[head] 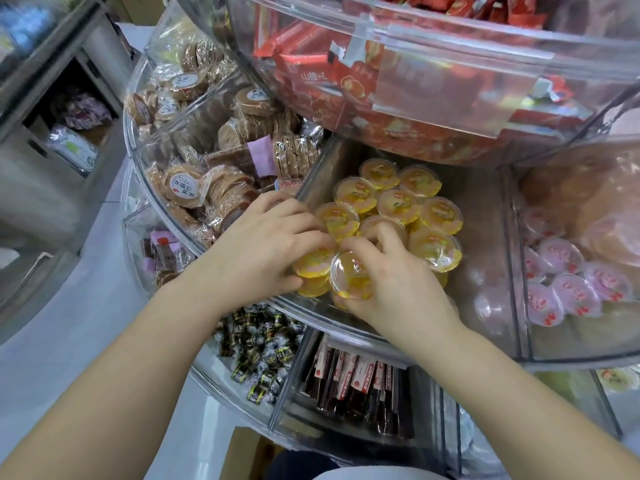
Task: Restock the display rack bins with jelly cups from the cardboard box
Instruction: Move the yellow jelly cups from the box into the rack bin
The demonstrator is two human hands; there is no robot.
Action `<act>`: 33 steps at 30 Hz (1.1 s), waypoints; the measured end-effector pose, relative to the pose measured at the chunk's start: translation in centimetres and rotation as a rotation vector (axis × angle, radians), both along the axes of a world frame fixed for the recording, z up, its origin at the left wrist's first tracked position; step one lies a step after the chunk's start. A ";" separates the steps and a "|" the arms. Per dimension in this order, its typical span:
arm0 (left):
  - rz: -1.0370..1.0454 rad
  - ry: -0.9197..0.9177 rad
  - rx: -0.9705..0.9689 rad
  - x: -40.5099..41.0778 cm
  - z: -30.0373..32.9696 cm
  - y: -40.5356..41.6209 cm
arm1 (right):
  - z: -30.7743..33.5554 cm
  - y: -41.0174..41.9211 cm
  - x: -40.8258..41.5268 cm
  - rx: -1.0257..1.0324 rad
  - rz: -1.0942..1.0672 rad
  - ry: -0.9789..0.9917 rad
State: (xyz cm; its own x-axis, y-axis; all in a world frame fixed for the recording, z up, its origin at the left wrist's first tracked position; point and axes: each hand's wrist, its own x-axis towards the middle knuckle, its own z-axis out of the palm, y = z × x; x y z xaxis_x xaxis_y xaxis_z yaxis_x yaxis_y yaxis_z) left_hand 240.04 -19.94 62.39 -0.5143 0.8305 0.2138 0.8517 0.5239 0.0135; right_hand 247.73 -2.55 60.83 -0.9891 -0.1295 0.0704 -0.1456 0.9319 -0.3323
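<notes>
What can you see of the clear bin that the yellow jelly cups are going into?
The bin is a clear plastic compartment on the middle tier of a round rack, with transparent divider walls on both sides. Yellow jelly cups with sealed film lids fill its left and front part; its right part shows bare floor. The left hand and right hand reach over its front rim, gripping cups at the near edge. Wrapped round wafers sit in the bin to the left, pink jelly cups to the right.
</notes>
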 end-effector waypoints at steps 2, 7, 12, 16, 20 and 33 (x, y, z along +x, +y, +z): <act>-0.024 0.037 0.005 0.0 -0.1 0.0 | 0.0 -0.2 -0.1 0.017 -0.011 -0.002; 0.007 0.076 -0.001 0.3 -0.5 0.0 | -0.1 0.3 0.0 0.005 -0.036 -0.006; 0.008 0.020 -0.008 0.2 -0.2 -0.1 | 0.1 1.6 0.5 -0.039 0.056 -0.047; 0.027 -0.012 0.037 0.4 -0.3 0.0 | 0.2 2.2 0.8 -0.115 0.075 0.037; 0.050 0.006 0.052 0.6 -0.5 0.3 | 0.0 1.8 0.5 -0.110 0.015 0.013; 0.052 -0.094 -0.038 0.5 0.3 0.2 | 0.9 2.1 0.4 -0.137 0.069 -0.111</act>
